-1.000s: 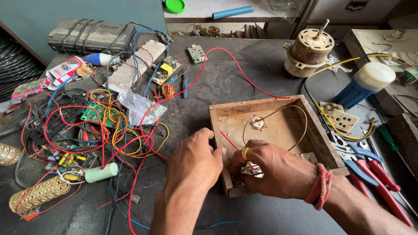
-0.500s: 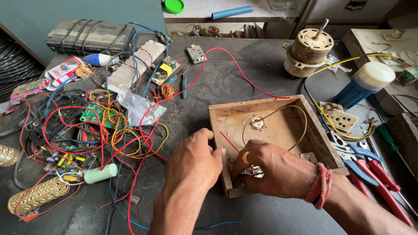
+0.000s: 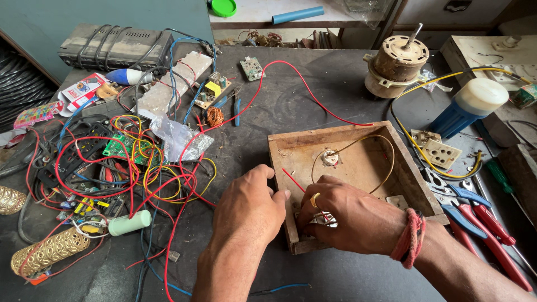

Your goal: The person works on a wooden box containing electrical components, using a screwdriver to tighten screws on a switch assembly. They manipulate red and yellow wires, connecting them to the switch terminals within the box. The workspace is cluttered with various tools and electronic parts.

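Observation:
A shallow wooden box (image 3: 391, 144) lies open on the dark workbench (image 3: 313, 89), with a round white fitting (image 3: 330, 158) and a yellow wire loop (image 3: 386, 162) inside. My right hand (image 3: 349, 215) reaches into the box's near left corner and pinches a small metal part (image 3: 321, 219) there; a ring and a red thread wristband show on it. My left hand (image 3: 249, 204) rests on the box's left wall, fingers curled against the edge. A short red wire (image 3: 293, 180) sticks up between the two hands.
A tangle of red, yellow and blue wires with circuit boards (image 3: 120, 162) covers the left. A motor (image 3: 396, 61) stands at the back. Pliers (image 3: 475, 210) and a socket plate (image 3: 441, 154) lie right of the box, by a blue-and-white can (image 3: 469, 109).
My right hand has shifted slightly within the box's near corner, fingers working on the small metal part. My left hand stays on the box's edge.

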